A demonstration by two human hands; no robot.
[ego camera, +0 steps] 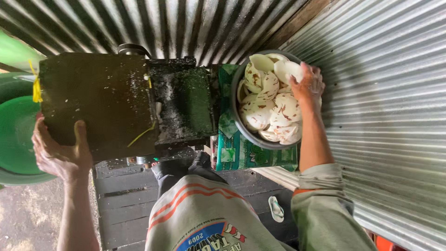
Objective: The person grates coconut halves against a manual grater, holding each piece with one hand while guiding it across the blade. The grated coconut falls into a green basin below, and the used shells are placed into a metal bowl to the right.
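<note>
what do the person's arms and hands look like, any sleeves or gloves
Both hands are bare, no gloves, rings or watch visible. The left hand and its forearm are uncovered. The right hand has a bare forearm too, with a grey-green sleeve pushed up near the elbow, orange lining at its cuff.

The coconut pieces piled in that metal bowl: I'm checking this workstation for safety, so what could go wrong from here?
1. The metal bowl is heaped with coconut pieces; as the right hand lifts one from the far edge, neighbours might slide off.
2. The left hand grips the corner of the dark grating machine, so it may shift or tip under that pull.
3. White shreds cover the machine's open middle section; fingers near it could get hurt.
</note>
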